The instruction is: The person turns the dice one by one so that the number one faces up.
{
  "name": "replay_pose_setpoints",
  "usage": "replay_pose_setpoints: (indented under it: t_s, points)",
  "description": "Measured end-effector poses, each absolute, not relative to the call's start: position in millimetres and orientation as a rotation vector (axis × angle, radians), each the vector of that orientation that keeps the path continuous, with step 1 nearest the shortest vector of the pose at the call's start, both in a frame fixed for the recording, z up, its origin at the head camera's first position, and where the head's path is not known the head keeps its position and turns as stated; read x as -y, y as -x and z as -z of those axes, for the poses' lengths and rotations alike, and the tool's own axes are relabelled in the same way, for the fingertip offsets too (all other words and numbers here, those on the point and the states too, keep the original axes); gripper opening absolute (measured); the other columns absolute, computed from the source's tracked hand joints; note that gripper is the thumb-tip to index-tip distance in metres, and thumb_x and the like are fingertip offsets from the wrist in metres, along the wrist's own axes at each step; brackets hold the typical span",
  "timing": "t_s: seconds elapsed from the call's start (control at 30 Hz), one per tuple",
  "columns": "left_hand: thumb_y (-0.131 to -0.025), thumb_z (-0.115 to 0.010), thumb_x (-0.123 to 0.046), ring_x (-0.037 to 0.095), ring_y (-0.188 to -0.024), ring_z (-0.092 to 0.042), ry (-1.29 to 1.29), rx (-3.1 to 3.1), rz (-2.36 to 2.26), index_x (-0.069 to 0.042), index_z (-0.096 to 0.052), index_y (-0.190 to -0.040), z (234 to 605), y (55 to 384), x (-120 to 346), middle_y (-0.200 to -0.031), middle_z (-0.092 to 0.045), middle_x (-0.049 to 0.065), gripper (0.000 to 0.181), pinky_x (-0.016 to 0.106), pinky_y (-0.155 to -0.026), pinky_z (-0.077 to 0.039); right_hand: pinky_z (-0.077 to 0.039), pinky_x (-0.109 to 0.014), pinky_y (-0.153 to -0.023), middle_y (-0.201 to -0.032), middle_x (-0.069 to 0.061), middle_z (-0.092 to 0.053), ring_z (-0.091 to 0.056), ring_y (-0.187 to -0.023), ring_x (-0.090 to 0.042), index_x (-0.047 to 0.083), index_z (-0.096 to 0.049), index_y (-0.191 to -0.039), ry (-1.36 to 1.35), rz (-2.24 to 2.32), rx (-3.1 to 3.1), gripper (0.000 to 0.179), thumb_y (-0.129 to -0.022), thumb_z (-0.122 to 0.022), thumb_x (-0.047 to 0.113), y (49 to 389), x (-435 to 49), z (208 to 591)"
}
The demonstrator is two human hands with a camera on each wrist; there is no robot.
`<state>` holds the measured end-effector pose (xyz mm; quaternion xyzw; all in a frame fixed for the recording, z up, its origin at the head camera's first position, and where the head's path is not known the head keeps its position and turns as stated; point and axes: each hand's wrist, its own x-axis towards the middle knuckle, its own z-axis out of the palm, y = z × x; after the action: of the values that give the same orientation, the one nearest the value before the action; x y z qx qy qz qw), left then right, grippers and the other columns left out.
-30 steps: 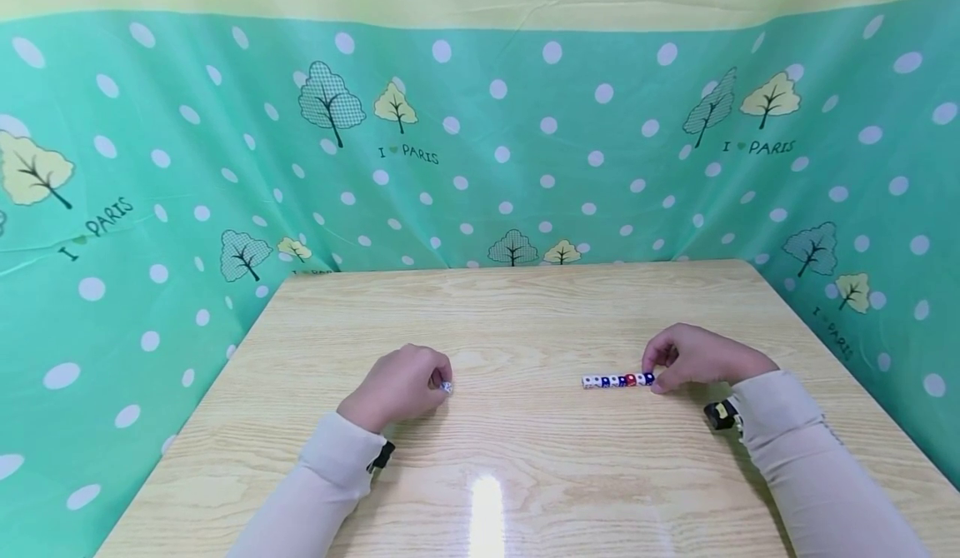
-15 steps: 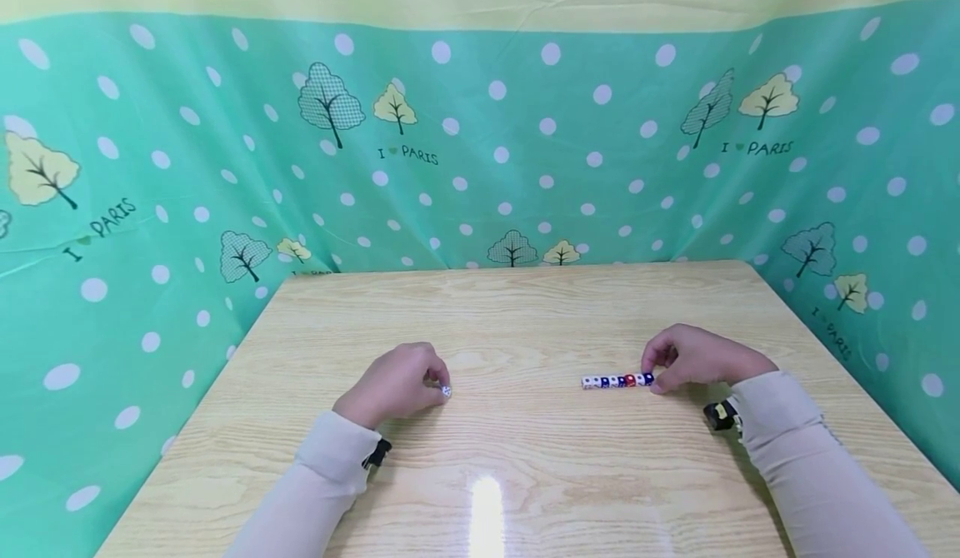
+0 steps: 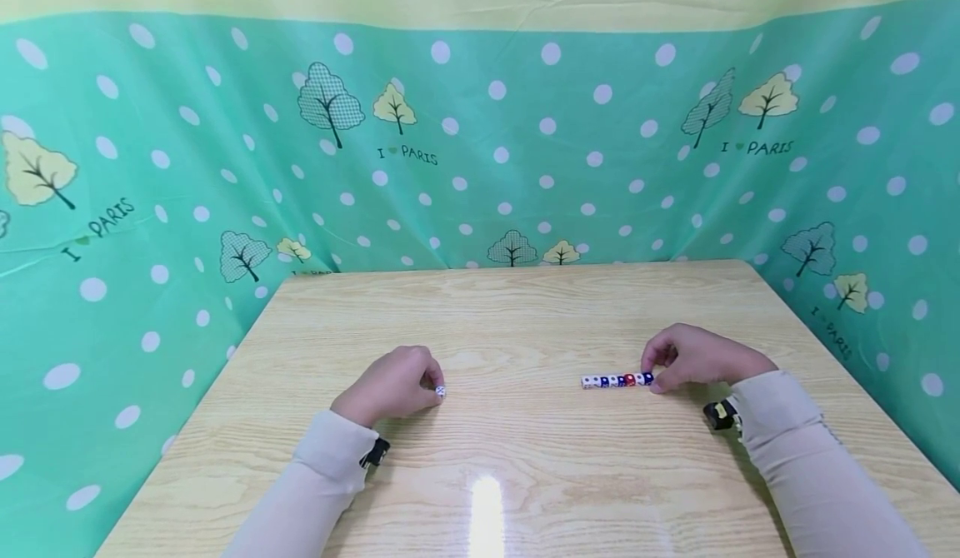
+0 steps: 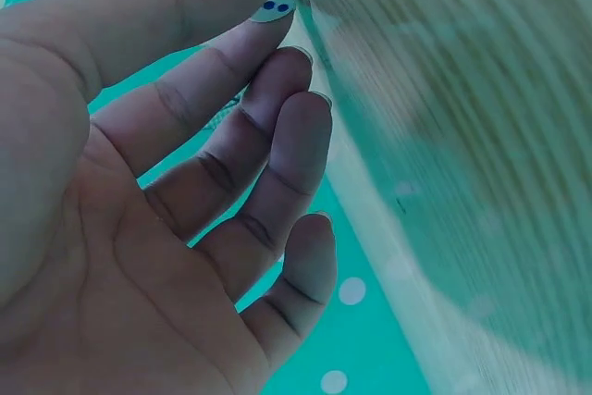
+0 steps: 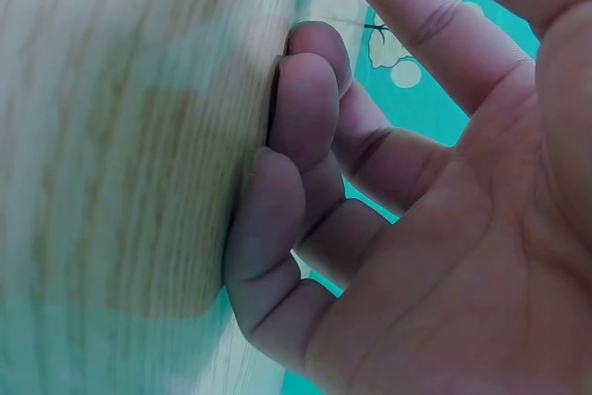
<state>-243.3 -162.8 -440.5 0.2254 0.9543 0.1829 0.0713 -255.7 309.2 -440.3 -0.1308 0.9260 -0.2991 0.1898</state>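
Note:
In the head view, my left hand (image 3: 393, 385) pinches a small white die (image 3: 440, 391) between thumb and index finger, low over the table. The left wrist view shows the same die (image 4: 275, 8) with two blue dots facing out, partly covered by the thumb. To the right lies a straight row of white and blue dice (image 3: 603, 381) with one red die (image 3: 630, 380) among them. At its right end my right hand (image 3: 701, 356) pinches a blue die (image 3: 648, 379) between thumb and index fingertips. The right wrist view shows its other fingers (image 5: 310, 104) curled against the tabletop.
The pale wood-grain table (image 3: 517, 441) reaches back to a green polka-dot curtain (image 3: 525, 141), which also hangs at both sides. A bright light reflection lies on the table's front part. Black wrist cameras sit under both cuffs.
My left hand has shifted slightly left with its die, which has turned so another face shows. The right hand and the row of dice have stayed in place.

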Motion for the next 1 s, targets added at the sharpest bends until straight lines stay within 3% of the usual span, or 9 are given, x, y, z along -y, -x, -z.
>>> replay_pose_setpoints:
  t_s: [0.2, 0.47, 0.7, 1.0]
  points:
    - [-0.085, -0.084, -0.012, 0.01, -0.077, -0.058, -0.683, -2.839, -0.585, -0.023, -0.074, -0.078, 443, 247, 166, -0.082, -0.065, -0.011, 0.016, 0.034, -0.076, -0.051, -0.042, -0.034, -0.068, -0.083, -0.003, -0.059, -0.05, -0.08, -0.021, 0.016, -0.074, -0.089, 0.342, 0.829, -2.608, 0.023, -0.074, -0.092, 0.018, 257, -309, 443]
    - [-0.085, -0.084, -0.014, 0.009, -0.078, -0.058, -0.668, -2.843, -0.569, -0.018, -0.076, -0.093, 440, 246, 168, -0.086, -0.067, -0.01, 0.013, 0.033, -0.076, -0.052, -0.042, -0.034, -0.067, -0.083, -0.003, -0.059, -0.05, -0.08, -0.022, 0.015, -0.073, -0.089, 0.356, 0.834, -2.608, 0.023, -0.075, -0.092, 0.017, 255, -309, 442]
    - [-0.083, -0.085, -0.029, 0.012, -0.066, -0.053, -0.601, -2.905, -0.489, -0.02, -0.065, -0.079, 438, 240, 163, -0.071, -0.058, -0.007, 0.022, 0.03, -0.064, -0.044, -0.042, -0.033, -0.066, -0.082, -0.003, -0.058, -0.05, -0.079, -0.021, 0.015, -0.074, -0.089, 0.371, 0.846, -2.603, 0.023, -0.075, -0.092, 0.017, 256, -310, 442]
    - [-0.087, -0.081, -0.027, 0.012, -0.061, -0.051, -0.599, -2.934, -0.485, -0.019, -0.061, -0.069, 441, 237, 158, -0.067, -0.057, -0.006, 0.028, 0.029, -0.061, -0.042, -0.042, -0.035, -0.068, -0.084, -0.003, -0.06, -0.051, -0.081, -0.023, 0.017, -0.074, -0.088, 0.322, 0.821, -2.611, 0.023, -0.075, -0.092, 0.018, 257, -309, 442]
